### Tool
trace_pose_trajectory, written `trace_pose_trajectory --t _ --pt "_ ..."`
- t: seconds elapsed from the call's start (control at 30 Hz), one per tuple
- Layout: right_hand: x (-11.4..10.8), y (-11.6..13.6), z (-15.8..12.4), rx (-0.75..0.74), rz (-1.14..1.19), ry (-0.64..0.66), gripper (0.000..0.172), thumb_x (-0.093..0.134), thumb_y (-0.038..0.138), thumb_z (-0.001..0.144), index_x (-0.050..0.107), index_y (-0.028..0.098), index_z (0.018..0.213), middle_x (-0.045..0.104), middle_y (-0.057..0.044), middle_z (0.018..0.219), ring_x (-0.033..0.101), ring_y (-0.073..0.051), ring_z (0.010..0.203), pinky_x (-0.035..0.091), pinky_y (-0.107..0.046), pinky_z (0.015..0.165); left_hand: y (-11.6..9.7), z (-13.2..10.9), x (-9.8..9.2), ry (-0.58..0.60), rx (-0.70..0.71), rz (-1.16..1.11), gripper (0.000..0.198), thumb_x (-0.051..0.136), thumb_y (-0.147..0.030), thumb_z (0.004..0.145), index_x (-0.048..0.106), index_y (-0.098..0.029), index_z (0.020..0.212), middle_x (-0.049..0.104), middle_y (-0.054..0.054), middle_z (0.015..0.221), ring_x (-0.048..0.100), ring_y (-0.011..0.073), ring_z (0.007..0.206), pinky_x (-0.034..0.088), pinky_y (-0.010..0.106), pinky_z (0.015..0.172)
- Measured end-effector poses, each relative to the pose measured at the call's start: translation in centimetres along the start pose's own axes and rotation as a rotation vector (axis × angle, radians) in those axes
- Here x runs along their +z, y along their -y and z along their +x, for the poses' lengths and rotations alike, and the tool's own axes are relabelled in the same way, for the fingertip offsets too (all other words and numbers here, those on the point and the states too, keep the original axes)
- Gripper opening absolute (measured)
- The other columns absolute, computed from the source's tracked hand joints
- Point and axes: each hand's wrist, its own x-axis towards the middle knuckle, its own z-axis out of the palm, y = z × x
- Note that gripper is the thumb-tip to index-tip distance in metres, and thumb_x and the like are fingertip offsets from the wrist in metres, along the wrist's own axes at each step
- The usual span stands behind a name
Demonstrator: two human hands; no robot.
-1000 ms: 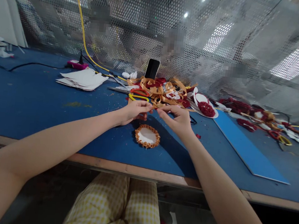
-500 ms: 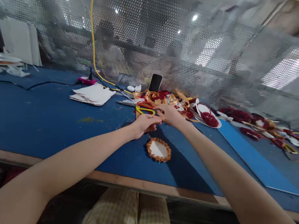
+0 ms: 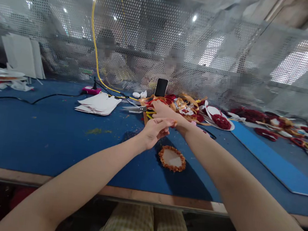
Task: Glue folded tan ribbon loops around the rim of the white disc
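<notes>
My left hand [image 3: 156,128] hovers above the blue table [image 3: 46,130] with thumb and fingers pinched on a small piece of orange ribbon. Just beyond it my right hand [image 3: 165,111] reaches into the pile of orange ribbon [image 3: 184,103] and lies over the yellow-handled scissors [image 3: 150,113]. Its fingertips are hidden, so its grip cannot be told. A round white disc edged with folded orange ribbon [image 3: 172,158] lies flat on the table, just right of my left wrist and under my right forearm.
A black phone [image 3: 161,87] leans upright behind the ribbon pile. White paper pieces [image 3: 98,104] are stacked at left, near a pink power strip [image 3: 90,90]. A white plate of red material [image 3: 220,121] and a blue board [image 3: 272,159] lie at right. A perforated screen [image 3: 150,39] backs the table, people behind it.
My right hand has moved forward from beside the left hand into the ribbon pile over the scissors. My left hand has stayed pinched and drawn slightly back. The head view tilted up.
</notes>
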Motion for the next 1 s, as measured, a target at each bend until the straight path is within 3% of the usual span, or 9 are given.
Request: trace_pose_trajectory --t 0.13,0.2,0.3,0.4,0.57,0.73,1.0 --pt "-1.6 -0.7 -1.4 0.147 -0.023 -0.165 0.027 0.058 0.031 0.089 0.057 0.015 0.111 0.068 -0.020 0.112 0.061 -0.029 0.096 0.048 -0.040 0.082 -0.1 0.1 -0.1 0.011 -0.017 -0.022 0.019 0.089 -0.019 0.075 0.078 -0.010 0.088 0.068 -0.003 0.074 0.048 0.0017 0.056 0.050 0.020 0.066" --pt "-2.8 -1.4 -3.0 0.229 0.050 -0.290 0.026 0.064 0.038 0.086 0.056 0.019 0.102 0.069 -0.015 0.099 0.061 -0.029 0.091 0.048 -0.039 0.080 -0.1 0.2 -0.1 0.011 -0.034 -0.026 0.016 0.088 -0.017 0.077 0.078 -0.010 0.087 0.068 -0.003 0.073 0.049 0.0017 0.056 0.050 0.020 0.065" --pt "-4.5 -2.3 -6.6 0.318 0.232 -0.324 0.036 0.071 0.052 0.081 0.049 0.024 0.090 0.064 -0.007 0.083 0.058 -0.023 0.076 0.047 -0.037 0.070 -0.1 0.2 -0.1 -0.018 -0.055 -0.025 0.012 0.087 -0.015 0.080 0.079 -0.012 0.088 0.069 -0.003 0.073 0.051 0.0022 0.055 0.051 0.021 0.065" --pt "-5.7 -2.7 -10.9 0.338 0.406 -0.322 0.049 0.073 0.063 0.078 0.042 0.027 0.092 0.055 0.000 0.076 0.052 -0.019 0.064 0.045 -0.034 0.062 0.1 0.3 0.0 -0.050 -0.040 -0.016 0.009 0.086 -0.018 0.084 0.079 -0.013 0.085 0.071 -0.002 0.074 0.053 0.0027 0.055 0.051 0.021 0.065" --pt "-6.1 -1.8 -16.5 0.285 0.245 -0.257 0.048 0.060 0.071 0.088 0.042 0.027 0.098 0.063 -0.004 0.088 0.060 -0.023 0.075 0.047 -0.038 0.070 0.2 0.2 0.2 -0.054 0.015 -0.031 0.012 0.087 -0.019 0.084 0.076 -0.014 0.083 0.079 0.001 0.084 0.068 0.0070 0.067 0.056 0.023 0.074" --pt "-5.6 -1.2 -17.5 0.281 0.073 -0.101 0.054 0.051 0.076 0.088 0.043 0.025 0.104 0.067 -0.013 0.104 0.065 -0.031 0.087 0.048 -0.041 0.074 0.0 0.2 0.2 0.036 0.089 -0.074 0.013 0.078 -0.012 0.091 0.069 -0.014 0.083 0.082 0.006 0.098 0.078 0.0132 0.092 0.058 0.026 0.090" --pt "-5.9 -0.7 -17.3 0.251 -0.088 0.005 0.051 0.051 0.072 0.090 0.045 0.023 0.104 0.067 -0.014 0.100 0.067 -0.034 0.084 0.044 -0.038 0.067 0.1 0.3 0.0 0.037 0.129 0.007 0.018 0.079 -0.003 0.086 0.065 -0.016 0.088 0.078 0.001 0.089 0.077 0.0128 0.088 0.056 0.034 0.105"
